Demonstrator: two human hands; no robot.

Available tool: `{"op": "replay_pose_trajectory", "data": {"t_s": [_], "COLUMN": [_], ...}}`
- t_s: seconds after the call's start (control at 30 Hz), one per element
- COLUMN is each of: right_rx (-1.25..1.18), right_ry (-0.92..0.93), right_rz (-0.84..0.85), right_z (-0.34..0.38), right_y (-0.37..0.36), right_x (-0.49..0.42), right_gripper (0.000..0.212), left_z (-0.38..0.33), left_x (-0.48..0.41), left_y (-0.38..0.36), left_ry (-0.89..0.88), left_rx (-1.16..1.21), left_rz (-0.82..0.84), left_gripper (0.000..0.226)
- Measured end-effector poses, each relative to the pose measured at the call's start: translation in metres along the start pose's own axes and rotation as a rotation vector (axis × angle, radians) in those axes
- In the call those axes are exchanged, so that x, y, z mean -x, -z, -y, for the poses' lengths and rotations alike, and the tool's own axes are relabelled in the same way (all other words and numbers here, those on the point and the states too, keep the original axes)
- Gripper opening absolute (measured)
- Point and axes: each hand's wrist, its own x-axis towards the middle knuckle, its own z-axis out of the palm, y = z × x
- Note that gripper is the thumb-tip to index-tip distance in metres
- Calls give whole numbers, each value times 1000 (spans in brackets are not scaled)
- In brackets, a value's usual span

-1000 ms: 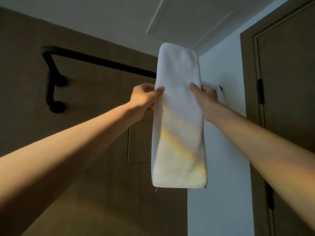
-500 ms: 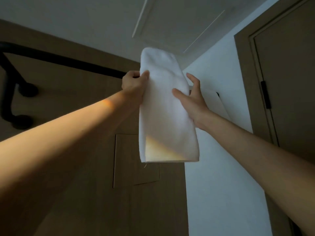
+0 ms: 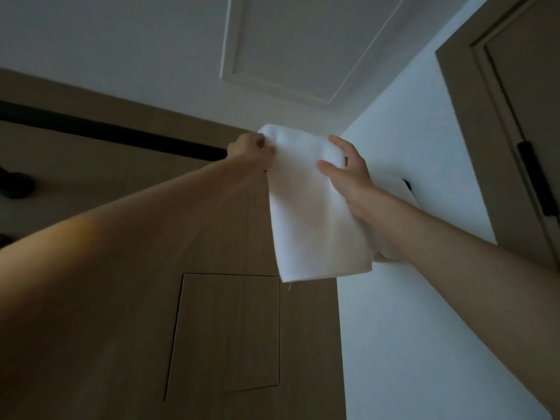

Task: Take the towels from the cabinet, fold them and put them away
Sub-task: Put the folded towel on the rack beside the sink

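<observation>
A folded white towel [image 3: 309,219] hangs in the air in front of a wood-panelled wall, held high between both hands. My left hand [image 3: 250,148] pinches its upper left edge with curled fingers. My right hand [image 3: 348,171] grips the upper right edge, thumb on the front face and fingers curled over the top. The towel's lower end hangs free. Behind my right forearm a second piece of white cloth [image 3: 400,189] hangs on the white wall, mostly hidden.
A black rail [image 3: 109,133] runs along the wood wall at the left, with black mounts [image 3: 15,184] at the far left edge. A rectangular panel [image 3: 227,331] is set into the wood wall below the towel. A brown door [image 3: 521,116] stands at the right.
The view has tilted further up toward the ceiling. Both hands have slid up to the towel's top, and my right hand, open half a second ago, now grips it. The sunlight streak is gone.
</observation>
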Motion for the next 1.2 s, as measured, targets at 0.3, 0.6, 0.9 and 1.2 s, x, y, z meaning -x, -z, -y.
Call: {"op": "replay_pose_trajectory", "data": {"t_s": [0.3, 0.6, 0.9, 1.2], "right_rx": [318, 891, 870, 824], "right_ry": [99, 511, 576, 582], "right_rz": [67, -8, 196, 197], "right_z": [-16, -12, -17, -17], "right_y": [-11, -20, -21, -27], "right_x": [-19, -13, -20, -31], "right_gripper": [46, 36, 58, 51], "left_z": [21, 25, 89, 102], "left_x": [5, -6, 38, 14], "left_y": [-26, -25, -29, -42], "left_ry": [-331, -367, -462, -59], "left_rx": [-484, -572, -106, 322], "left_rz": [-273, -177, -442, 200], "left_gripper": [39, 40, 8, 71]}}
